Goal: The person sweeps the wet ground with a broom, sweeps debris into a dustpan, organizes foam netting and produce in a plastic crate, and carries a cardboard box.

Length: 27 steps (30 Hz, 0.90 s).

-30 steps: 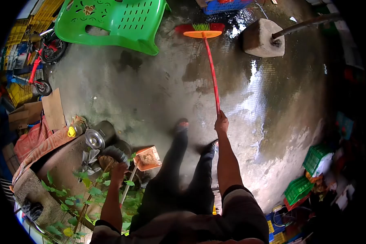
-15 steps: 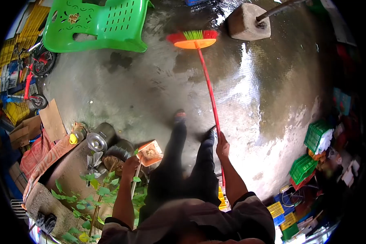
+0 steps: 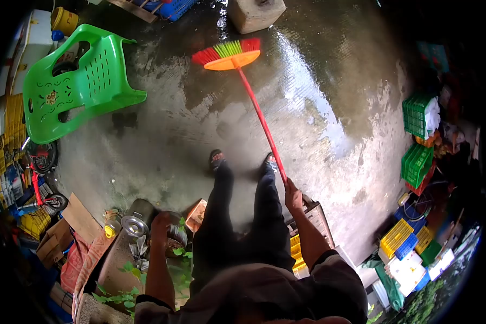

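A white bundle (image 3: 431,116) is seen at the upper green crate (image 3: 414,115), though whether it is contained there cannot be told. The contents of the metal pot (image 3: 139,210), near the left hand (image 3: 160,225), cannot be made out. The orange dustpan (image 3: 196,215) is partly hidden by a leg. The red handle of the broom (image 3: 260,119) is wrapped closely by the fingers of the right hand (image 3: 294,197); what is gripped by the left fingers, or how far they are spread, cannot be told. The bristles are pointed away, well ahead of the feet. The wet floor (image 3: 329,183) is bordered by the green chair (image 3: 73,86), the concrete block (image 3: 255,17) and the crates.
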Tool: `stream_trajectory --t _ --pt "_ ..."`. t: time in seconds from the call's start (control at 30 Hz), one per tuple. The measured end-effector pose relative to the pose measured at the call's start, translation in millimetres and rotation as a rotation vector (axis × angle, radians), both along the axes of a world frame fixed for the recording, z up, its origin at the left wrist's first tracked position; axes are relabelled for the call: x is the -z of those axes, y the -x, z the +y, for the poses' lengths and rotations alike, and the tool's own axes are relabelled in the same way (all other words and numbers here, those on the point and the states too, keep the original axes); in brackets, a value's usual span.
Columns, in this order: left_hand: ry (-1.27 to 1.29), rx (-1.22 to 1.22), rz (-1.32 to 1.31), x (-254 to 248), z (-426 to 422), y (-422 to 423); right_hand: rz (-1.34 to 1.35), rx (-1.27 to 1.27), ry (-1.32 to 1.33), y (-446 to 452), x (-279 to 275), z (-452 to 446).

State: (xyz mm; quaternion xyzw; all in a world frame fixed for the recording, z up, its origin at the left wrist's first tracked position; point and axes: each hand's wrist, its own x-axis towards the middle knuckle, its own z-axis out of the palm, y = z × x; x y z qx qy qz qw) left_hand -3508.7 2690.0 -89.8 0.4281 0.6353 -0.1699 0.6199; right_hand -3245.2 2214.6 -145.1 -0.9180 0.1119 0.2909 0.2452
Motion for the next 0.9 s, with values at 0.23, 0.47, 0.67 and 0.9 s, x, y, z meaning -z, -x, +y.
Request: stream_trajectory --t 0.23,0.47,0.67,0.9 --pt "-0.026 0.232 -0.037 -20 -50 -107 0.132 0.133 0.128 -28 18 -96" --pt "-0.156 0.192 0.056 -40 -109 -143 -0.089 0.196 -0.071 -197 65 -136" --pt "-0.049 0.332 0.131 -39 -200 -205 0.081 0.325 -0.039 -124 -6 -298" --pt "-0.117 0.832 -0.046 16 -306 -379 0.289 0.458 0.160 64 -100 -454"
